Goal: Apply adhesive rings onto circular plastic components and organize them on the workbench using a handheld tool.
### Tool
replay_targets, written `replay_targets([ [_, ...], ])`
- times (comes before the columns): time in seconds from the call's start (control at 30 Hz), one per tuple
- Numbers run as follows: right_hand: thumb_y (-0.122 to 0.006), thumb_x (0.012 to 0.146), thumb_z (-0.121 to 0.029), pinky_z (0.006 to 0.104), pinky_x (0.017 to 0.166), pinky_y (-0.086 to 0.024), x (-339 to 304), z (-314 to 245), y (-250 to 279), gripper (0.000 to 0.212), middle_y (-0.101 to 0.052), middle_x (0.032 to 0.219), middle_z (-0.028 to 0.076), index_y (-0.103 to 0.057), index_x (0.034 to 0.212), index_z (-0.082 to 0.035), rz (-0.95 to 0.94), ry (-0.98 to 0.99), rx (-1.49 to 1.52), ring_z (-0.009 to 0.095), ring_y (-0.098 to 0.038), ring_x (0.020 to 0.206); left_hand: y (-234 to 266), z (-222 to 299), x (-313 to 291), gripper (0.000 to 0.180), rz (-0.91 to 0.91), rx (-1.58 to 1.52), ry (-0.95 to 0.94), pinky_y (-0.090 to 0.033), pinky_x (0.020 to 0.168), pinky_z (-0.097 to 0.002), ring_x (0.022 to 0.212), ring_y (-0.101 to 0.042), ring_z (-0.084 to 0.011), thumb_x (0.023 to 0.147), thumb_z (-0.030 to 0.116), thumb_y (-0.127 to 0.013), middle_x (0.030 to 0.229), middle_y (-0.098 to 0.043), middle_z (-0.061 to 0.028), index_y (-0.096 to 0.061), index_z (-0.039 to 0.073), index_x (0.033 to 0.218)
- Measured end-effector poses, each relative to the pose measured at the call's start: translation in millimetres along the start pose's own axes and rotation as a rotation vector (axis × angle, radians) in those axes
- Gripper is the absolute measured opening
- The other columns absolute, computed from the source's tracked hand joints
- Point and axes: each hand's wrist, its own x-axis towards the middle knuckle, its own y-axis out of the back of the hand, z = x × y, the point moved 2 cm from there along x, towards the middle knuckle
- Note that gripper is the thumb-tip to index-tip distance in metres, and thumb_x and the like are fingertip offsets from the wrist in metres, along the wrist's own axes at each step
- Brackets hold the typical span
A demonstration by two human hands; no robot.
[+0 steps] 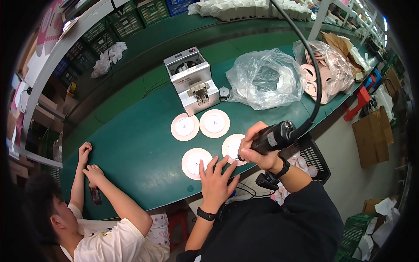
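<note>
My right hand (pixel 260 150) is wrapped round a black electric screwdriver (pixel 273 139) with a thick cable, its tip over a pink disc with a white centre (pixel 233 144). Spread fingers of my left hand (pixel 216 181) reach to that disc's near edge and to the right side of a second pink-and-white disc (pixel 194 162). Two similar discs, a left one (pixel 183 125) and a right one (pixel 214 122), lie flat beyond them. Behind these stands a silver screw feeder (pixel 194 83). My right hand hides part of the disc under the screwdriver.
A clear plastic bag (pixel 266 81) of white parts and another bag (pixel 327 76) of pink rings lie at the table's far right. A black crate (pixel 321 159) of pink discs stands below the table edge. At left, another person (pixel 109 227) rests both arms on the green table (pixel 135 153).
</note>
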Motion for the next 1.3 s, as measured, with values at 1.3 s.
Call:
replay_targets([
  [1.3,-0.075,0.087,0.008,0.0253,0.050,-0.044,16,15,-20,0.052,-0.058,0.067,0.002,-0.049,0.131,0.001,-0.095,-0.040,-0.091,0.009,-0.055,0.052,-7,-3,-7,0.046,-0.005,0.034,-0.040,-0.022,0.124,-0.0657,0.142,-0.047,-0.0316,0.092,0.039,-0.074,0.143,-0.059,-0.0020,-0.068,0.026,0.136],
])
